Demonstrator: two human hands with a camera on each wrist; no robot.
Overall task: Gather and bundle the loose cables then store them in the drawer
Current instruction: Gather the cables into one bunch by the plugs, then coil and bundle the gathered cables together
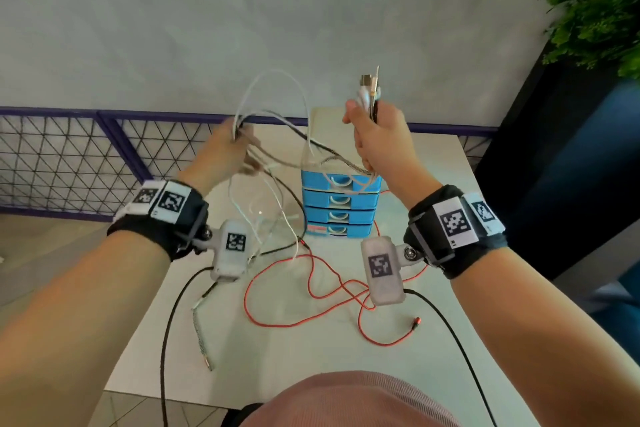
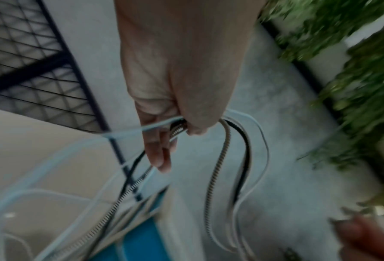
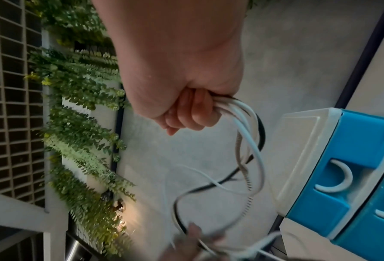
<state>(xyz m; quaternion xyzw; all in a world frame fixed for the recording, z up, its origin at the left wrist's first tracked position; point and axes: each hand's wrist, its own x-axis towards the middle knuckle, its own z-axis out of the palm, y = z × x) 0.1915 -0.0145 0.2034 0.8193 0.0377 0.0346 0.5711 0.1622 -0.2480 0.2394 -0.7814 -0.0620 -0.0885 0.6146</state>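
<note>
My right hand (image 1: 372, 130) is raised above the table and grips the plug ends (image 1: 370, 88) of several cables; in the right wrist view my right hand (image 3: 186, 113) is fisted round white, black and braided cables (image 3: 251, 134). My left hand (image 1: 227, 149) pinches the same cables (image 1: 277, 104) further along, and they arc between both hands. From the left wrist, my left hand (image 2: 175, 127) holds white, black and braided strands (image 2: 242, 159). A red cable (image 1: 311, 284) lies looped on the table. A blue drawer unit (image 1: 341, 204) stands behind, all drawers shut.
The white table (image 1: 311, 357) is small, with its edges close on all sides. A braided cable end (image 1: 201, 336) trails on the table at the left. A dark mesh railing (image 1: 69, 156) runs behind, and a green plant (image 1: 595, 3) stands at the right.
</note>
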